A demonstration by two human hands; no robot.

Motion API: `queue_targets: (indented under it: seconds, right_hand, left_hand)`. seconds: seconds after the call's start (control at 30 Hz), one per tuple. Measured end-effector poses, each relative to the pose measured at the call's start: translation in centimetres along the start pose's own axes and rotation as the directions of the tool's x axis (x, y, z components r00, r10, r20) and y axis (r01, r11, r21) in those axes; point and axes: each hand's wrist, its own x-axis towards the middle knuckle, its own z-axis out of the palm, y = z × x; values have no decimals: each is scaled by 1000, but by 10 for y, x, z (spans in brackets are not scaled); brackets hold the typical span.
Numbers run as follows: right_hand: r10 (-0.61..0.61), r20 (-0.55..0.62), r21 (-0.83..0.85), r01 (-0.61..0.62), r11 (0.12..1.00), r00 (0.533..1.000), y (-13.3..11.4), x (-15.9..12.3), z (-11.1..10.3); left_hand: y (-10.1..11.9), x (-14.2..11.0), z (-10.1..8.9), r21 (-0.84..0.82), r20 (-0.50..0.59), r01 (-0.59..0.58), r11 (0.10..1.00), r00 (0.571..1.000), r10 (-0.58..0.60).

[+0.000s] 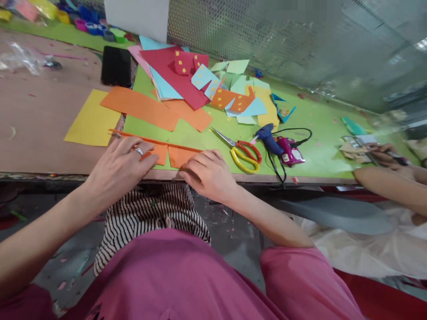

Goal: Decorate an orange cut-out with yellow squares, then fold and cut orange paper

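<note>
A folded strip of orange paper (180, 156) with a slit near its middle lies at the table's front edge. My left hand (125, 161), with a ring on one finger, holds its left part, the fingers bent over the fold and the thumb against the front. At the right end, the curled fingers of my right hand (208, 174) grip the same strip; the fingertips are partly hidden. Just right of that hand, scissors (245, 155) with red and yellow handles rest on the green mat. Beyond the strip are a flat orange sheet (142, 108) and a yellow sheet (93, 120).
A blue glue gun (269, 140) sits beside a magenta box (292, 152) with a black cable. Cut paper pieces with yellow dots (233, 100) lie farther back near a red sheet (173, 73). A black phone (116, 66) is at left. Another person's arm (393, 184) is at right.
</note>
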Motion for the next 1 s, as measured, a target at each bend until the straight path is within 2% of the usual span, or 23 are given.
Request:
queue_targets:
  seconds: [0.1, 0.2, 0.3, 0.43, 0.6, 0.83, 1.0]
  right_hand:
    - [-18, -7, 44, 18, 999, 1000, -1, -1, -3]
    - [0, -46, -32, -2, 1000, 999, 5, -1, -2]
    - [41, -17, -106, -43, 993, 999, 11, -3, 0]
    - [116, 7, -113, -114, 987, 993, 16, -3, 3]
    - [192, 16, 10, -193, 981, 981, 21, 5, 6]
    - [76, -16, 72, -74, 995, 997, 18, 18, 1]
    - [-7, 27, 164, 3, 986, 1000, 21, 37, 6]
  left_hand:
    - [-1, -3, 0, 17, -16, -71, 997, 997, 71]
    - [7, -5, 4, -47, -88, -90, 995, 992, 86]
    - [14, -4, 8, -134, -140, -114, 984, 986, 95]
    - [14, 4, 14, -204, -143, -64, 977, 989, 35]
    - [9, 13, 17, -155, -110, -39, 987, 994, 22]
    - [8, 9, 19, -151, -120, -50, 987, 992, 32]
    - [5, 7, 20, -186, -87, -26, 982, 996, 10]
